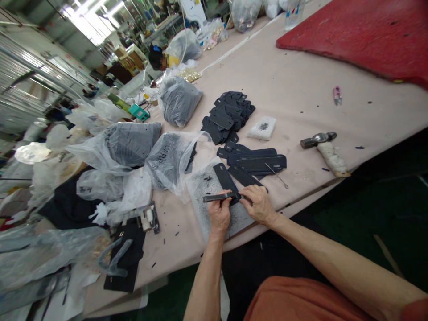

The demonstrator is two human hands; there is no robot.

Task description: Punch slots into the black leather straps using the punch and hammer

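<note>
1. Left hand [219,216]: at the near edge of the counter [294,98]. Grip closed on a metal tool [216,196], whose inner end meets the strip.
2. Right hand [259,203]: just beside the left, fingers bent at the near end of the strip. Whether the grip is closed on the strip or on part of the tool cannot be told.
3. Strip [223,176]: dark, with a slot at its far end; lies over a speckled sheet [202,211] at the counter's near edge.
4. Further strips [257,161]: lying overlapped beyond the right hand, a thin rod [276,175] across them.
5. Heap [230,111]: dark pieces, farther in from the near edge; a white block [262,128] just beside it.
6. Hammer [326,149]: handle wrapped in white, toward the near edge, right of the strips.
7. Snips [337,95]: pink, between hammer and red board [361,40], the latter at the counter's far right corner.
8. Clear bag [170,160]: beside the sheet, on its left.
</note>
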